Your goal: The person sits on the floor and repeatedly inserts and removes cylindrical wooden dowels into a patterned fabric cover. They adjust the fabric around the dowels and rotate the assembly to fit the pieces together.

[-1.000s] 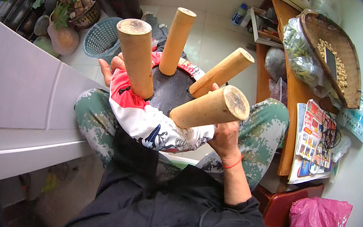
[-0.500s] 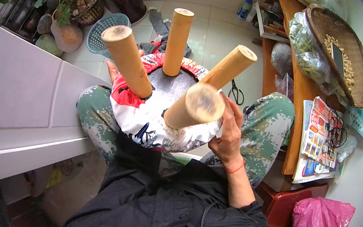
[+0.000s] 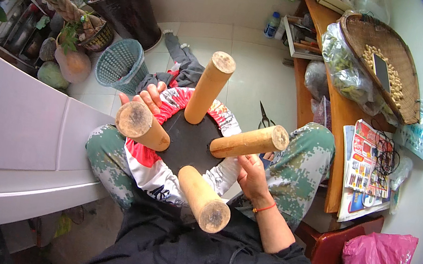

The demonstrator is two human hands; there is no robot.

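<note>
Upside down between my knees is a small stool, its dark underside [image 3: 188, 142] facing up and several thick, round wooden legs [image 3: 209, 88] pointing upward. A red, white and black patterned fabric cover [image 3: 148, 169] is gathered around the seat's rim. My left hand [image 3: 151, 99] is at the far left edge, fingers curled against the cover behind a leg. At the right edge my right hand [image 3: 254, 177] grips the cover's rim between thumb and fingers; some fingertips are hidden beneath. A red string circles that wrist.
Black scissors [image 3: 265, 119] lie on the floor beyond my right knee. A blue-green plastic basket [image 3: 121, 65] and dark clothing [image 3: 185, 66] are ahead. White cabinet [image 3: 20, 110] at left; wooden shelf [image 3: 339, 128] at right, with papers [image 3: 370, 159] and a woven tray [image 3: 409, 68].
The stool has tilted so its underside faces me more squarely and its near leg points toward me. My left hand shows more at the far left rim; my right hand has shifted slightly nearer.
</note>
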